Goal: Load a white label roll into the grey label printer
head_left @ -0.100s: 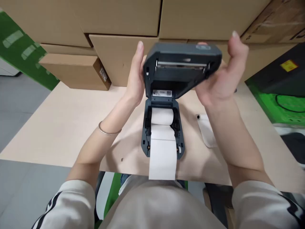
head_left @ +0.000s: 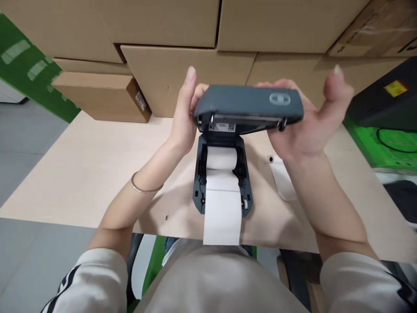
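Observation:
A dark grey label printer (head_left: 198, 191) sits on the table with its lid (head_left: 241, 98) raised and tilted forward over the base. Inside lies a roll of white labels (head_left: 222, 158); its label strip (head_left: 223, 217) runs out over the front, past the table edge. My left hand (head_left: 185, 115) grips the lid's left side, thumb pointing up and fingers partly hidden behind it. On the right side, my right hand (head_left: 301, 124) holds the lid from behind, its thumb raised away and its fingertips showing over the top edge.
Behind the printer, large cardboard boxes (head_left: 169, 21) are stacked. A flat brown box (head_left: 97, 93) stands at the back left. Beside my right forearm lies a small white roll (head_left: 282, 176), partly unrolled. A black case (head_left: 381, 102) and a green surface (head_left: 391, 150) are at the right.
The printer lid has tipped further down toward the base, hiding most of its underside. Both hands have lowered with it, and my right hand has shifted slightly right.

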A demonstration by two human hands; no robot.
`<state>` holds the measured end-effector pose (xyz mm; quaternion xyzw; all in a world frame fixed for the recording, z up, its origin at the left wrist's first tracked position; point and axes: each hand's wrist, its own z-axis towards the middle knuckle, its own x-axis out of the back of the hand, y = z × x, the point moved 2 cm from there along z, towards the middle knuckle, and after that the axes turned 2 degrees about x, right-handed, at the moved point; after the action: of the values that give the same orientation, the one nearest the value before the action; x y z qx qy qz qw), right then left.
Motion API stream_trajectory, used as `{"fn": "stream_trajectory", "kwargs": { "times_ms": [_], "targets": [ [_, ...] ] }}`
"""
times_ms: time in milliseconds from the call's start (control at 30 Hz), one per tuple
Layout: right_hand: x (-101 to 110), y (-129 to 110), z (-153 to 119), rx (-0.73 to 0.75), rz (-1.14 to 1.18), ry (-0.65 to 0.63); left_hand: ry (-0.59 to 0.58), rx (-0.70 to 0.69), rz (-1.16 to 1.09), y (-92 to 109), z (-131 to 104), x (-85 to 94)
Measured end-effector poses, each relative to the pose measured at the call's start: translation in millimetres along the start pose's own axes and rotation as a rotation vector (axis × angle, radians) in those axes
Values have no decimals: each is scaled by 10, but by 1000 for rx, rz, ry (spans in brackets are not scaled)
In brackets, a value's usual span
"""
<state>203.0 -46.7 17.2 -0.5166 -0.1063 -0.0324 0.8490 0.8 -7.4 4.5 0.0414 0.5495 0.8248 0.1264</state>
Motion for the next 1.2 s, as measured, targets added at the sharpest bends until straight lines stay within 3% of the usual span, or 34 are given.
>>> {"fn": "stream_trajectory", "kwargs": {
  "times_ms": [67,200,433,700,1033,1200],
  "targets": [
    [-66,-71,-230,-3,-2,-1,-148,48,-9,18,-178,-15],
    [-161,-45,-640,201,-194,-1,-273,-125,179,-22,-536,90],
    [-258,320,-1201,458,-477,-232,-482,-297,459,-298,-1077,211],
    [-361,426,-1321,556,-485,-161,-442,-391,464,-474,-1236,207],
    [-351,664,-1490,538,-561,-195,-404,-423,444,-586,-1297,207],
    [-377,628,-1464,542,-575,-158,-387,-440,434,-591,-1298,208]
  ]
}}
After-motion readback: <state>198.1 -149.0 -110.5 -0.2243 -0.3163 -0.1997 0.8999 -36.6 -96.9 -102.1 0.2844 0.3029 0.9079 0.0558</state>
